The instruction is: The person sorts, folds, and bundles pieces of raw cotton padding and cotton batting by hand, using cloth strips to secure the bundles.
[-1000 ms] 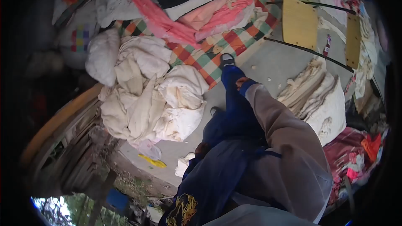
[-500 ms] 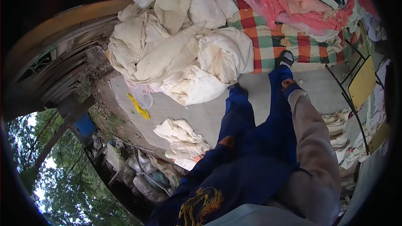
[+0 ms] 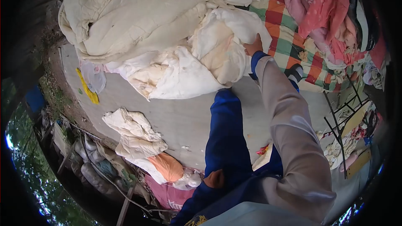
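Quilts [image 3: 167, 37], cream and stained, fill the upper left and upper middle of the frame in a loose, crumpled heap on the concrete floor [image 3: 184, 117]; they look dropped there rather than folded. At far left a yellow scrap [image 3: 88, 87] and a clear plastic bag [image 3: 97, 79] lie flat just beside the heap's lower edge. Lower left of centre a smaller cream bundle [image 3: 134, 136] sits apart from the heap, with an orange cloth [image 3: 167, 165] against its lower end. The left hand [image 3: 214, 178], at the lower middle, is loosely curled against the blue trouser leg and holds nothing that shows. The right hand [image 3: 253, 47], on a long grey sleeve, reaches to the heap's right edge with its fingers sunk into a fold, seemingly closed on it; that near edge is the easiest part to take hold of. To the right, a checked blanket [image 3: 289, 37] lies under the heap, with pink cloths [image 3: 322, 8] piled on it. A black chair frame [image 3: 343, 117] lies tipped at far right. No writing can be read; gold embroidery [image 3: 194, 219] on the blue sleeve is cut off at the bottom.
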Tool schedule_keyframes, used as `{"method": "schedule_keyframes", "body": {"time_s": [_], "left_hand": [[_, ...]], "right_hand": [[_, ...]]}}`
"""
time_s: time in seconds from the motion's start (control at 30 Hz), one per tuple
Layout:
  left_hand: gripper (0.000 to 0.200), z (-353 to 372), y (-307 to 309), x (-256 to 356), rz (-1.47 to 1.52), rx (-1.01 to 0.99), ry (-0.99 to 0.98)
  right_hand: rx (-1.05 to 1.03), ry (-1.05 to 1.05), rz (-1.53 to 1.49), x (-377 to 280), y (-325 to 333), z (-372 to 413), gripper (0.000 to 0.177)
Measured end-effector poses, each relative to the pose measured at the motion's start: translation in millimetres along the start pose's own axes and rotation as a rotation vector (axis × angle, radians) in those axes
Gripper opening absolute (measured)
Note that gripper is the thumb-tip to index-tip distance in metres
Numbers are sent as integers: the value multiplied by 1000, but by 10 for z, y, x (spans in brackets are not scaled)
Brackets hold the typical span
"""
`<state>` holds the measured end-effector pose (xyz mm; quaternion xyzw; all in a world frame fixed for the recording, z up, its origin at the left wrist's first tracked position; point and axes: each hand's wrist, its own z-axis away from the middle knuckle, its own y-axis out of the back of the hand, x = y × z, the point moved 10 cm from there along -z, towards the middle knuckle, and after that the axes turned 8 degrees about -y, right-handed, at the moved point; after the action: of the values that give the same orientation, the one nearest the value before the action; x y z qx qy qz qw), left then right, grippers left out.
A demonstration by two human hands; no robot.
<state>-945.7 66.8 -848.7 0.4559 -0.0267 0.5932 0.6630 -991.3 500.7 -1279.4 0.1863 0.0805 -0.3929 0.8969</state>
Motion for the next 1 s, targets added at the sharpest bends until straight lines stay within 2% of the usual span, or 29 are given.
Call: {"method": "schedule_keyframes", "body": {"time_s": [0.03, 0.1, 0.17, 0.2, 0.23, 0.3, 0.4, 0.43, 0.47, 0.5, 0.63, 0.67, 0.73, 0.83, 0.93, 1.0], "left_hand": [[15, 30, 23, -57, 23, 10, 4], [15, 103, 92, -146, 57, 12, 50], [16, 96, 168, -171, 94, -13, 113], [17, 76, 212, -175, 111, -15, 123], [18, 70, 276, -179, 123, -17, 130], [20, 58, 424, -197, 136, -8, 124], [22, 23, 582, -309, 133, -2, 120], [23, 0, 644, -336, 130, -15, 141], [25, 18, 703, -368, 129, -31, 166], [25, 38, 755, -396, 135, -61, 176], [28, 228, 702, -665, 127, -154, 176], [28, 314, 646, -767, 121, -159, 179], [30, 486, 612, -872, 186, -141, 155], [31, 546, 328, -1374, 402, -44, 126], [39, 589, 314, -1639, 563, 54, 181], [51, 531, 397, -1890, 600, 180, 213]], "right_hand": [[-56, -107, -60, 53, -86, -114, 100], [-225, -66, -80, 860, -388, -1335, 97], [100, 286, 469, 343, -168, -126, 86], [144, 358, 685, 240, -173, 379, 80], [72, 365, 744, 449, -198, 693, 58], [-84, 337, 696, 957, -200, 1480, 41], [-253, 173, 838, 1954, -163, 2593, 38], [-244, 154, 831, 2066, -114, 3041, 36], [-308, 86, 746, 2146, -119, 3416, 36], [-267, 219, 653, 2252, -132, 3578, 32], [-158, 191, 399, 2005, -189, 3851, 23], [-180, 144, 227, 1820, -186, 3948, 24], [-131, 226, 34, 1326, -75, 4168, 19], [-230, 288, -218, 751, 134, 4666, 17], [-447, 408, -467, 133, 354, 5887, 18], [-561, 547, -501, -19, 606, 6718, 21]]}}
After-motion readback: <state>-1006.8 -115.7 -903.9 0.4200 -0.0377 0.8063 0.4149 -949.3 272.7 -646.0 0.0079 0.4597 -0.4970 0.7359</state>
